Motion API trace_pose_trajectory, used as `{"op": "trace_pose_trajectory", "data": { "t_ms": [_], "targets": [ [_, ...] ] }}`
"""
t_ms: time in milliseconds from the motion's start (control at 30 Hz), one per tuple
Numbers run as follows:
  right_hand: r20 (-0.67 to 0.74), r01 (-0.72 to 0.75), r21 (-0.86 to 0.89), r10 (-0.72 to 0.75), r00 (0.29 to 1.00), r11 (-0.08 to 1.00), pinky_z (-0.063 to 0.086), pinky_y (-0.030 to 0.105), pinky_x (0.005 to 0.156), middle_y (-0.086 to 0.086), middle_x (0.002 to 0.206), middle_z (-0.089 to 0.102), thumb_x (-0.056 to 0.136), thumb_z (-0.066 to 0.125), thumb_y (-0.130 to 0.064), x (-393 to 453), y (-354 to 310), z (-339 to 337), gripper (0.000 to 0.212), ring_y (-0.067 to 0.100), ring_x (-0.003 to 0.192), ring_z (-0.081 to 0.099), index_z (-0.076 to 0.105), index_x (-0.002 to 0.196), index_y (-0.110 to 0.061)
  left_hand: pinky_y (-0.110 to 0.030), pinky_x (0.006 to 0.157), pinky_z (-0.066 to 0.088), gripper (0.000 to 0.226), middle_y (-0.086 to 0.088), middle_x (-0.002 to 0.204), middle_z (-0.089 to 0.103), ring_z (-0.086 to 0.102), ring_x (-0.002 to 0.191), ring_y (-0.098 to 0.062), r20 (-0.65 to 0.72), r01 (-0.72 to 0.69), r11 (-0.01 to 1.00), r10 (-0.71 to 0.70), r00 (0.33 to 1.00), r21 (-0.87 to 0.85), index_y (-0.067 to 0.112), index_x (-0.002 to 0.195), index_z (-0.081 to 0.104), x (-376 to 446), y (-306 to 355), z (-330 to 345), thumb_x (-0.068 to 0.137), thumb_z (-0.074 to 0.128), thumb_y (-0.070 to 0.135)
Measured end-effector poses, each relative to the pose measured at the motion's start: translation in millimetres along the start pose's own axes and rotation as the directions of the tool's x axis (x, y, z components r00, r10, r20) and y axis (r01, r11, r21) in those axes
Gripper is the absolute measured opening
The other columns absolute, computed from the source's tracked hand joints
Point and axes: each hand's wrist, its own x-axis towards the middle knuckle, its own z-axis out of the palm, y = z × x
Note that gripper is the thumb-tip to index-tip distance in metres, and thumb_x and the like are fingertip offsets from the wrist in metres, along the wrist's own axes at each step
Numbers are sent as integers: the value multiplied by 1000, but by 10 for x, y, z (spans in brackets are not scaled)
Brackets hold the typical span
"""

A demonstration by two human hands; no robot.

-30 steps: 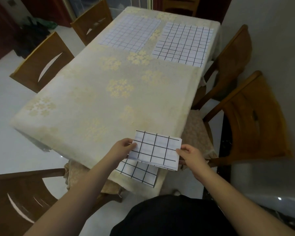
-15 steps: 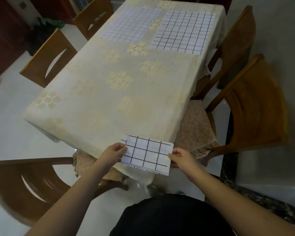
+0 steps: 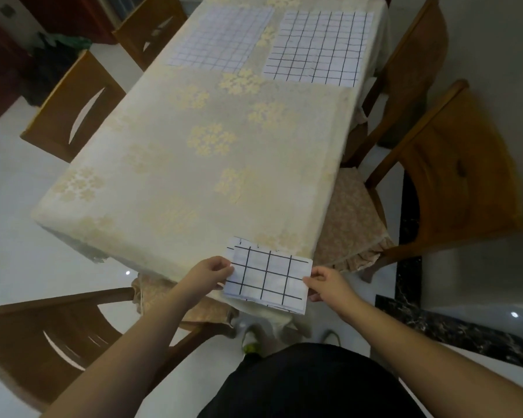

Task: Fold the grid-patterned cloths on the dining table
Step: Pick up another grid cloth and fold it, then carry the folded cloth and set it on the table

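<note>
Table [image 3: 194, 152] edge: folded cloth [image 3: 266, 279] seemingly pinched between both hands.

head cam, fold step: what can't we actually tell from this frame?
- Folded cloth: layer count and underside hidden by its own top layer.
- Left hand and right hand: fingers under the cloth are covered by it.
- Far pale-grid cloth: far edge cut off by the frame top.
- Dark-grid cloth: single layer or folded, too far to tell.
</note>
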Motion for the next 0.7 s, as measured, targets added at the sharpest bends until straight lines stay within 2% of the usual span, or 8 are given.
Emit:
{"op": "trace_pose_trajectory", "data": {
  "t_ms": [133,267,333,400,500,600,700],
  "targets": [
    [-133,-8,39,13,991,999,53,22,57,10,87,66,94,60,-12,-32,-21,252,5,17,70,61,62,98,-9,-32,71,55,12,-4,89,71,67,84,-22,38,-25,997,22,999,75,16,89,64,222,-76,-192,94,59,25],
    [-311,-11,23,18,950,1000,56,35,67,1,84,65,93,62,-16,44,3,511,6,20,72,62,59,89,-17,-27,60,48,9,0,83,70,66,73,-19,29,-142,978,139,990,155,18,88,62,366,-135,-292,93,61,25],
    [-386,-29,-22,19,922,999,58,44,75,1,84,67,91,65,-19,78,4,601,5,24,76,65,61,90,-16,-29,61,52,8,1,82,70,68,72,-19,44,-166,965,161,986,201,18,89,62,440,-175,-314,92,63,26],
    [-446,-52,-60,20,895,997,57,46,80,4,89,69,89,67,-24,121,24,662,9,25,82,67,63,91,-17,-31,65,54,11,2,78,71,68,69,-17,45,-171,950,165,985,263,18,91,63,519,-228,-310,91,63,29],
    [-496,-77,-133,1,869,988,54,40,83,4,94,69,90,66,-27,132,-15,726,15,23,88,65,65,96,-14,-29,67,52,13,3,74,69,66,65,-13,23,-184,930,186,982,319,18,89,63,605,-267,-297,92,62,31],
    [-526,-96,-191,-20,850,977,50,32,79,3,93,67,91,64,-28,172,-64,728,19,20,87,62,65,99,-10,-27,65,50,13,4,74,68,65,68,-12,22,-208,916,213,977,343,19,89,63,657,-275,-301,93,60,32],
    [-536,-103,-217,-30,844,971,47,28,75,0,88,63,91,64,-29,201,-107,746,19,17,84,59,64,99,-11,-31,69,53,14,3,76,68,64,71,-14,19,-209,915,216,976,344,19,89,63,709,-296,-331,92,60,32]
  ]
}}
